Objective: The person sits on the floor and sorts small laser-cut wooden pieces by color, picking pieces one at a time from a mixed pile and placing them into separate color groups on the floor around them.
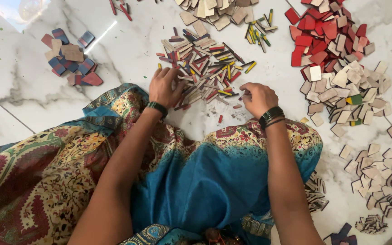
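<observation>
Seated on the marble floor (32,104) in patterned blue cloth (205,181), the person spreads the left hand (165,86) on a pile of thin coloured sticks (207,63) while the right hand (258,97) pinches pieces at its edge, red tiles (323,34) lying nearby.

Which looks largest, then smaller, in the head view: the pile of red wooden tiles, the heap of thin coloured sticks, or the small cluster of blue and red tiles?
1. Heap of thin coloured sticks and pile of red wooden tiles: too alike to rank; the red pile is cut off by the frame.
2. Small cluster of blue and red tiles.
</observation>
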